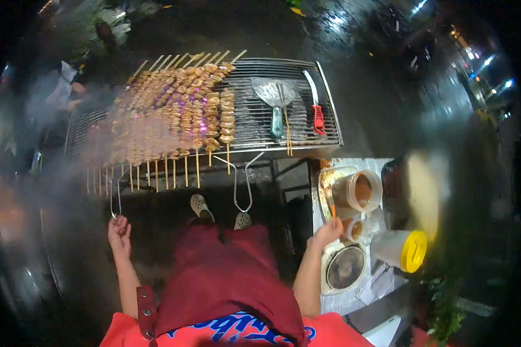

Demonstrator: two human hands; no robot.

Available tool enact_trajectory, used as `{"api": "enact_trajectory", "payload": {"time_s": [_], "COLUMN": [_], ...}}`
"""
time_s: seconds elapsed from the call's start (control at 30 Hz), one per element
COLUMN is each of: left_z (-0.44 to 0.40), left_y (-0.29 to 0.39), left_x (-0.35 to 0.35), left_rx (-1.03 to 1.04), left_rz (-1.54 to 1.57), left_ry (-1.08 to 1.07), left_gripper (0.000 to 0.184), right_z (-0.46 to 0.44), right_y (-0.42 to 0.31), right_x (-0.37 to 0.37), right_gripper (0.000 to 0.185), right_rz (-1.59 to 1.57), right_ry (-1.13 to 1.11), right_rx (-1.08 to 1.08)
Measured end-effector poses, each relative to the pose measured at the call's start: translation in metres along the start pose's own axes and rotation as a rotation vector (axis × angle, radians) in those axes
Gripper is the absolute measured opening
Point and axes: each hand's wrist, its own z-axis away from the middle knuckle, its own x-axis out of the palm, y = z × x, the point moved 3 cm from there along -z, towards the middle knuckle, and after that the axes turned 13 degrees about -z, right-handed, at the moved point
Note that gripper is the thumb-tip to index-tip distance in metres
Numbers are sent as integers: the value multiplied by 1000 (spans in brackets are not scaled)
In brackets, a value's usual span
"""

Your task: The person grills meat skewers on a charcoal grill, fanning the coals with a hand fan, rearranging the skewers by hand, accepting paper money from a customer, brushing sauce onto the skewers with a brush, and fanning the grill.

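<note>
Rows of browned meat skewers (179, 110) lie on the left and middle of a wire grill rack (243, 115), partly veiled by smoke. My left hand (120, 228) is at the lower end of a wire handle (120, 199) hanging from the rack's front edge, its fingers curled; whether they grip the wire is unclear. My right hand (329, 231) is closed on an orange stick (332, 209), at the left of the side table, beside a small sauce cup (353, 230) and below a large tub of brown sauce (362, 192).
A scraper (276, 113), thin sticks (287, 130) and a red-handled knife (317, 113) rest on the rack's right part. The side table (324, 303) bears a yellow-lidded container (411, 251) and a round dark-topped item (345, 267). Another person's hand (75, 95) shows behind smoke at left.
</note>
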Motion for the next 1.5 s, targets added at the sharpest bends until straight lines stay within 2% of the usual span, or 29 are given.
{"api": "enact_trajectory", "payload": {"time_s": [0.07, 0.1, 0.13, 0.2, 0.27, 0.33, 0.4, 0.47, 0.5, 0.53, 0.6, 0.7, 0.8, 0.83, 0.97, 1.07, 1.1, 1.2, 1.23, 1.27, 1.33, 1.4, 1.47, 1.5], "left_z": [26, 27, 28, 17, -9, 0, -6, -6, -5, -8, -11, -7, -4, -2, -1, -3, -7, -9, -9, -8, -4, -2, -1, -8], "left_y": [48, 58, 64, 70, 68, 84, 81, 81, 82, 82, 81, 81, 84, 86, 86, 83, 80, 79, 81, 83, 87, 93, 94, 87], "left_x": [27, 38, 47, 53, 50, 72, 80, 84, 88, 84, 87, 88, 86, 89, 87, 85, 85, 85, 86, 88, 89, 92, 90, 86], "left_rx": [69, 68, 65, 128, 252, 312, 361, 408, 411, 381, 327, 341, 318, 302, 337, 332, 344, 348, 325, 299, 258, 232, 218, 238], "left_rz": [-40, -154, -267, -580, -985, -1137, -1293, -1276, -1334, -1330, -1308, -1252, -1214, -1203, -1186, -1177, -1175, -1215, -1232, -1248, -1293, -1346, -1330, -1307], "left_ry": [-108, -129, -148, -131, -41, 45, 247, 344, 429, 410, 357, 372, 383, 384, 348, 309, 341, 333, 323, 315, 310, 307, 301, 287], "left_gripper": [53, 55, 56, 56, 54, 49, 43, 38, 38, 38, 38, 35, 32, 31, 27, 27, 28, 32, 33, 34, 37, 39, 28, 24], "right_z": [25, 30, 32, 41, 56, 77, 83, 85, 83, 79, 75, 65, 77, 72, 51, 52, 40, 29, 30, 34, 46, 53, 50, 56], "right_y": [-96, -125, -148, -165, -194, -207, -191, -183, -180, -184, -194, -201, -225, -218, -206, -232, -223, -209, -195, -181, -169, -164, -159, -168], "right_x": [82, 119, 154, 217, 248, 269, 283, 296, 303, 305, 305, 307, 285, 286, 298, 275, 272, 262, 265, 266, 269, 273, 275, 267], "right_gripper": [27, 31, 34, 38, 42, 42, 40, 38, 39, 43, 29, 19, 19, 19, 26, 23, 21, 32, 51, 46, 44, 41, 36, 32], "right_rz": [-198, -68, 94, 259, 473, 701, 771, 774, 790, 752, 537, 523, 108, -60, -290, -373, -321, 445, 537, 703, 747, 716, 662, 581], "right_ry": [-712, -852, -881, -805, -811, -957, -954, -940, -1010, -1014, -886, -968, -1042, -1157, -1369, -1242, -1256, -872, -840, -766, -765, -651, -522, -541], "right_rx": [11, -220, -464, -774, -808, -728, -768, -712, -629, -557, -627, -407, 188, 372, 806, 545, 385, -425, -393, -488, -464, -629, -875, -802]}}
